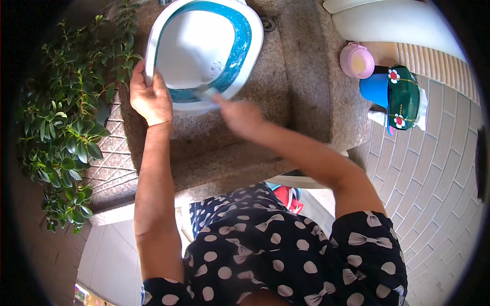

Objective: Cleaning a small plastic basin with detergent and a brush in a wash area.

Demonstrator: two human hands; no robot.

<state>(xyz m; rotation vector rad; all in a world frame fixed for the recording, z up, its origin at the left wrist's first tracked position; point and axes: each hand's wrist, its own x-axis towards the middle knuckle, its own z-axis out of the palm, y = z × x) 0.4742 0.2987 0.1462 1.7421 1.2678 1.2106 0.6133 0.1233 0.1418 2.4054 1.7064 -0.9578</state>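
A white plastic basin (191,46) with a teal band around its inner wall rests tilted in a stone sink (306,84). Suds and wet gleams show on the band and the basin's floor. My left hand (151,97) grips the basin's left rim, thumb on the inner side. My right hand (241,114), blurred by motion, holds a small brush (206,91) against the near part of the teal band. The blur hides the brush's exact shape.
A leafy green plant (72,126) hangs over the left ledge. On the right ledge stand a pink cup (356,60) and a blue container (373,90), beside a green tissue pack (404,97). A metal drain (268,23) lies right of the basin.
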